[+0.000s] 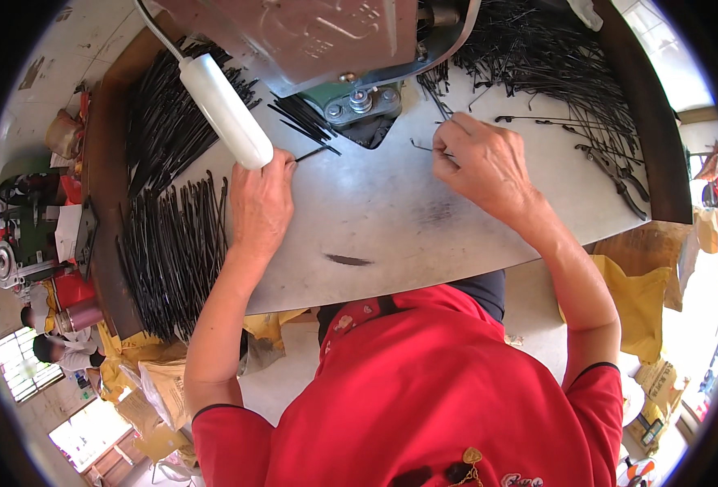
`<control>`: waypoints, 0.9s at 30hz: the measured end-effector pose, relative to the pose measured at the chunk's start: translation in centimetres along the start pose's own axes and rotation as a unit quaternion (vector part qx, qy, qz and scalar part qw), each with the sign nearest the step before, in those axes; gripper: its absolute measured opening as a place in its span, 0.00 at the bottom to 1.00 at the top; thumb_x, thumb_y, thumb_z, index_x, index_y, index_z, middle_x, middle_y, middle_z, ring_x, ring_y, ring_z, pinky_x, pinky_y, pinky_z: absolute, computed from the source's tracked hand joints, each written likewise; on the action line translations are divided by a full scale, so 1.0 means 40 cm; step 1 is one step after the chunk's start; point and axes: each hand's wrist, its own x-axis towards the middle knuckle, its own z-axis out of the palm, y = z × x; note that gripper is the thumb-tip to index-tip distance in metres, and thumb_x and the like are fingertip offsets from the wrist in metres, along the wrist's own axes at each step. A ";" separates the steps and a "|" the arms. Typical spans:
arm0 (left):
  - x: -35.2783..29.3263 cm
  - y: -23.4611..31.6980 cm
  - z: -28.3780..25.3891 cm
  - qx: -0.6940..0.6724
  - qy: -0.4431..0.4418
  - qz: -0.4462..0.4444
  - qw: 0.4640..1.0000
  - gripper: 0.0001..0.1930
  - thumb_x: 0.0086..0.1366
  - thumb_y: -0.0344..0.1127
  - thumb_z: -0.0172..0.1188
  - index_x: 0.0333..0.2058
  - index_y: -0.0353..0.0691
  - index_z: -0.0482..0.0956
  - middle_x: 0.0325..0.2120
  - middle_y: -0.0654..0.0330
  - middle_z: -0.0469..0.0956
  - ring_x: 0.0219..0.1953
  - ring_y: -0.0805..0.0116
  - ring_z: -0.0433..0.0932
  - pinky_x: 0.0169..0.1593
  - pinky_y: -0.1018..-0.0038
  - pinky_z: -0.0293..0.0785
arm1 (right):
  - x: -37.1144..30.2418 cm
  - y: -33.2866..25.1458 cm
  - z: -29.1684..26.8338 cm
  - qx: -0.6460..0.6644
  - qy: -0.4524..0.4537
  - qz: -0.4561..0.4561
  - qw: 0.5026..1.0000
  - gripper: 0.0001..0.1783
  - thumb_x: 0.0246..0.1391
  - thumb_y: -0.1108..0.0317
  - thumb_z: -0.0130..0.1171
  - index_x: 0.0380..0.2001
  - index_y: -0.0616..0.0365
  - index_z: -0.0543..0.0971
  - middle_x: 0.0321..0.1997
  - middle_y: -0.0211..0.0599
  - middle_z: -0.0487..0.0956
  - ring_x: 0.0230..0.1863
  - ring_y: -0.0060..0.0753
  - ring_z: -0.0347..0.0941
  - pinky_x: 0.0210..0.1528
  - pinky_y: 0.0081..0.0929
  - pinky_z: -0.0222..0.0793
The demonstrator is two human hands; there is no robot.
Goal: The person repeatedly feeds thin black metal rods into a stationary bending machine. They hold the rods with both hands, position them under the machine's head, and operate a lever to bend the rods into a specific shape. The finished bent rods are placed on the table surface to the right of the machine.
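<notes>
On the left, my left hand point(261, 203) is closed, with a short length of thin black rod point(312, 153) sticking out past its fingertips. My right hand point(489, 166) is pinched around a thin rod with a hooked end point(421, 147), to the right of the machine's tooling. Between the hands and farther back sits the bolted metal die point(363, 105) of a press. A few dark rods point(302, 118) lie just left of it. My fingers hide the rest of both held pieces.
A white lamp point(227, 114) hangs over my left hand. Bundles of black rods point(172, 252) lie at the left, and a tangled heap of bent ones point(538, 65) at the far right. Pliers point(615, 178) lie by the raised right rim point(659, 146). The press body point(318, 36) overhangs the metal table point(391, 219).
</notes>
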 end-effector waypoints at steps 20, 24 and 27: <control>-0.191 0.064 -0.025 -0.164 0.104 -0.264 0.945 0.07 0.68 0.32 0.48 0.40 0.35 0.70 0.28 0.50 0.75 0.30 0.53 0.76 0.37 0.64 0.71 | -0.075 -0.013 -0.062 0.376 -0.127 0.322 0.860 0.05 0.53 0.72 0.58 0.30 0.63 0.76 0.35 0.37 0.80 0.30 0.26 0.76 0.36 0.23 0.71; -0.277 -0.068 -0.065 -0.071 0.147 -0.355 0.921 0.06 0.66 0.29 0.49 0.40 0.35 0.69 0.29 0.49 0.74 0.30 0.49 0.75 0.37 0.60 0.71 | -0.050 -0.060 -0.104 0.051 -0.092 0.027 0.994 0.03 0.50 0.74 0.60 0.26 0.62 0.78 0.31 0.33 0.79 0.26 0.34 0.74 0.32 0.27 0.68; -0.290 -0.126 -0.099 -0.089 0.156 -0.417 0.891 0.07 0.67 0.29 0.49 0.41 0.34 0.69 0.24 0.54 0.74 0.27 0.60 0.76 0.33 0.67 0.71 | -0.054 -0.075 -0.108 -0.046 -0.097 -0.010 0.994 0.03 0.50 0.73 0.60 0.29 0.61 0.78 0.28 0.38 0.77 0.24 0.43 0.71 0.30 0.28 0.68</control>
